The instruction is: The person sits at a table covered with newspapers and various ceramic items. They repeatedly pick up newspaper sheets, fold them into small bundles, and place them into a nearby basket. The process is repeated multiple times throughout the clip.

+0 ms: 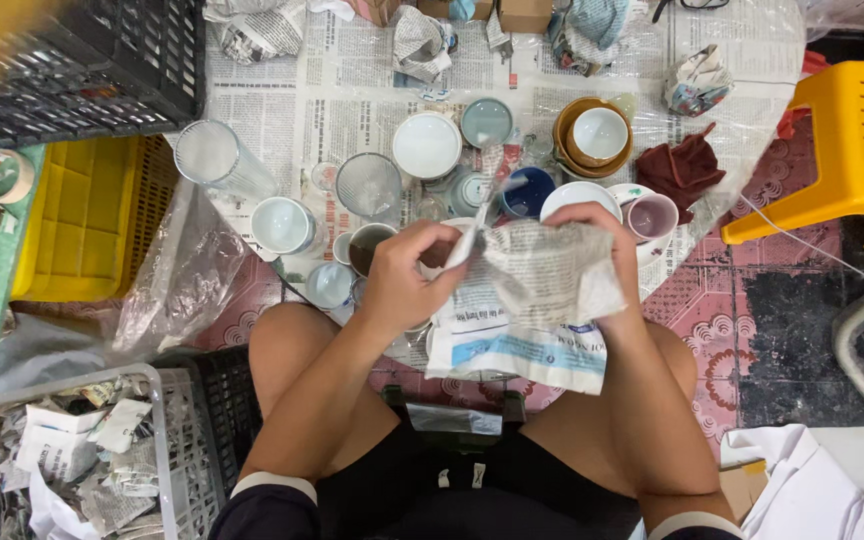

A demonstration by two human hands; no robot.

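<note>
A bundle wrapped in newspaper sits in front of me above my knees, and both hands are on it. My left hand pinches a folded edge of the paper at the bundle's left side. My right hand grips the bundle's top right. What is inside the paper is hidden. Just beyond my hands, several cups, bowls and glasses stand on spread newspaper sheets on the floor, among them a white bowl, a blue cup and a pink mug.
A black plastic crate and a yellow crate stand at the left. A white basket with paper-wrapped items is at the lower left. A yellow plastic stool stands at the right. Clear plastic bag lies beside my left knee.
</note>
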